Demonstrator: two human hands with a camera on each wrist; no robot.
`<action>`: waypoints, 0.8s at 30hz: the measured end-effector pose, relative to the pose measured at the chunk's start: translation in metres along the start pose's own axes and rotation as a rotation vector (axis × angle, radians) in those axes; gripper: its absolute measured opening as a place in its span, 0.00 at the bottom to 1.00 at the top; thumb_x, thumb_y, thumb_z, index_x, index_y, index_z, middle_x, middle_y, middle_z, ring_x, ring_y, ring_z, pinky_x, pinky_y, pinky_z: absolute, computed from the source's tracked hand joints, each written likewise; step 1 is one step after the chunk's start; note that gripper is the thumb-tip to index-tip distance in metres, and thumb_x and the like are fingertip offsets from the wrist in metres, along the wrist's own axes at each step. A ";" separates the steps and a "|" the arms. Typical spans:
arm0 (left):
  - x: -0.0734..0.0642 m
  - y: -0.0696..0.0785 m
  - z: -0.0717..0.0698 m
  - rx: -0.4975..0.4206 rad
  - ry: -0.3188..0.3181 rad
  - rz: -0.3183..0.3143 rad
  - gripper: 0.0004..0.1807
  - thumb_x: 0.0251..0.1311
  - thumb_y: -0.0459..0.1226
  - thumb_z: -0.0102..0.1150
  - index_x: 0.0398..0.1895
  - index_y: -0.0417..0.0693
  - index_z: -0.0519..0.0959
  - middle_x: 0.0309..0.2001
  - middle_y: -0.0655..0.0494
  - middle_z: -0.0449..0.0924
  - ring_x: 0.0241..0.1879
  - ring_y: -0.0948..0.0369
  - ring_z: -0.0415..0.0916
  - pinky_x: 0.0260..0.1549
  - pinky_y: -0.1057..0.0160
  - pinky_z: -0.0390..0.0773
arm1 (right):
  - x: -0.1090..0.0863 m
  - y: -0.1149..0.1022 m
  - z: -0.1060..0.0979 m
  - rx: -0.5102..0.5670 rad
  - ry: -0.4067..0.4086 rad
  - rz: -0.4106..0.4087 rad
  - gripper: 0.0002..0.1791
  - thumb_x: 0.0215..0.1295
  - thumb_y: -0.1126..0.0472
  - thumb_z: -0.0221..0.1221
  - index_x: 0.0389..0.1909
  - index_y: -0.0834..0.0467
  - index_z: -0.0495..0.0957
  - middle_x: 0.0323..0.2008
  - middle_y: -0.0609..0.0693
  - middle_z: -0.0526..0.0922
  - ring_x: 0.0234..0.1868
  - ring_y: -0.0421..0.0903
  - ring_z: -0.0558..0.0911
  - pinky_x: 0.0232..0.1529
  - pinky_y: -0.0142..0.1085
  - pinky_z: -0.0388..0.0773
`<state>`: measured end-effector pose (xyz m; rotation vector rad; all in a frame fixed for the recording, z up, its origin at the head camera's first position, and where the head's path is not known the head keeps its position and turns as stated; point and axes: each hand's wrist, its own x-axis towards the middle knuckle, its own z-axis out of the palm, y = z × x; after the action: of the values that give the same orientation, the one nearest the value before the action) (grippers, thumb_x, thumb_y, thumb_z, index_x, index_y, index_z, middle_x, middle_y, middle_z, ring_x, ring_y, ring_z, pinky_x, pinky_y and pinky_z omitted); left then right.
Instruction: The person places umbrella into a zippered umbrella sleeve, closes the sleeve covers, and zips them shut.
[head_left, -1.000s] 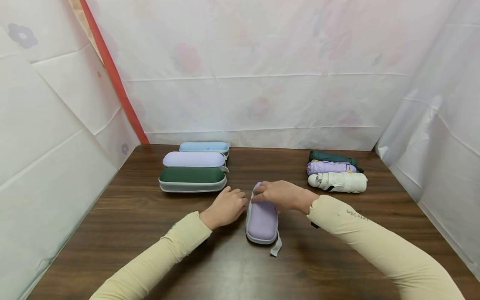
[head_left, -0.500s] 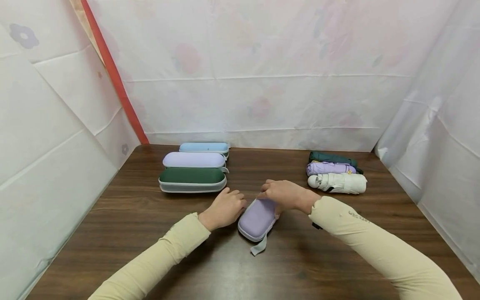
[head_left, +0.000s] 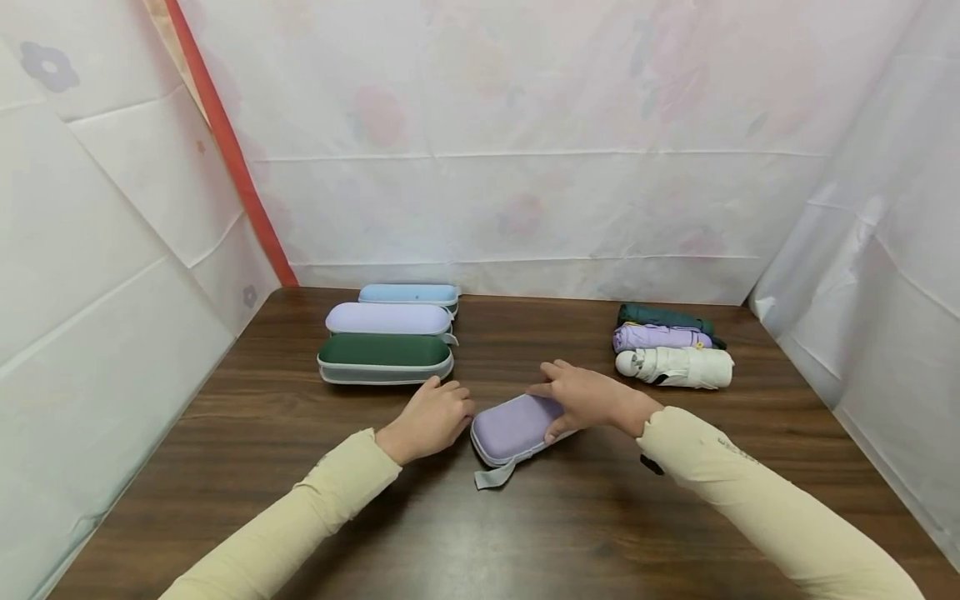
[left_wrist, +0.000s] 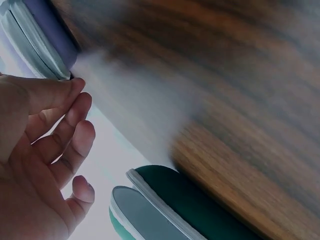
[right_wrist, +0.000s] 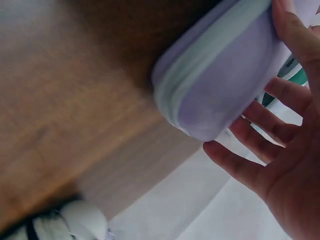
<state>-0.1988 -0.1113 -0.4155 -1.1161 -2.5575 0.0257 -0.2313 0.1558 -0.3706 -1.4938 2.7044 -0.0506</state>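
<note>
A lavender zippered hard case (head_left: 510,429) with a grey zip band and a grey strap (head_left: 495,477) lies at a slant mid-table. My right hand (head_left: 592,398) holds its right end, thumb on the near side and fingers spread on the far side; in the right wrist view the thumb presses the lavender case (right_wrist: 225,85). At the case's left end is my left hand (head_left: 427,421), fingers loosely bent. In the left wrist view its thumb and index fingertips come close to the lavender case's corner (left_wrist: 50,45); whether they touch it I cannot tell.
At the back left, a green case (head_left: 385,354), a pale lavender case (head_left: 388,318) and a blue case (head_left: 407,293) lie in a row. Folded umbrellas lie at the back right: white (head_left: 686,367), purple (head_left: 660,337) and dark green (head_left: 663,316). Pale sheeting (head_left: 480,200) hangs around the table.
The lavender case has turned clockwise from nearly lengthwise to slanting across, its strap end swinging left. My right hand shifts slightly right with it; my left hand moves a little left.
</note>
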 end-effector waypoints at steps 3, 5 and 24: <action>-0.002 -0.002 -0.001 -0.009 -0.004 -0.007 0.03 0.56 0.37 0.64 0.27 0.54 0.82 0.26 0.60 0.74 0.33 0.58 0.72 0.29 0.59 0.63 | -0.003 0.000 0.006 0.003 0.034 0.007 0.41 0.46 0.38 0.69 0.56 0.61 0.77 0.36 0.50 0.67 0.37 0.47 0.67 0.34 0.39 0.68; -0.004 -0.003 -0.002 -0.012 -0.004 -0.012 0.03 0.56 0.37 0.64 0.26 0.54 0.82 0.26 0.59 0.75 0.33 0.58 0.72 0.30 0.59 0.63 | -0.005 0.000 0.010 -0.007 0.053 0.013 0.41 0.48 0.36 0.66 0.57 0.61 0.77 0.37 0.51 0.68 0.37 0.47 0.66 0.32 0.39 0.66; -0.014 0.001 -0.005 -0.027 0.047 0.022 0.06 0.52 0.36 0.66 0.21 0.51 0.79 0.22 0.60 0.70 0.30 0.59 0.71 0.27 0.62 0.60 | -0.018 -0.016 0.023 -0.070 0.135 0.189 0.38 0.55 0.32 0.59 0.55 0.59 0.78 0.39 0.55 0.70 0.37 0.50 0.67 0.28 0.40 0.64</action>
<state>-0.1878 -0.1208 -0.4148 -1.1417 -2.5106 -0.0292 -0.2071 0.1623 -0.3920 -1.2870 2.9719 -0.0513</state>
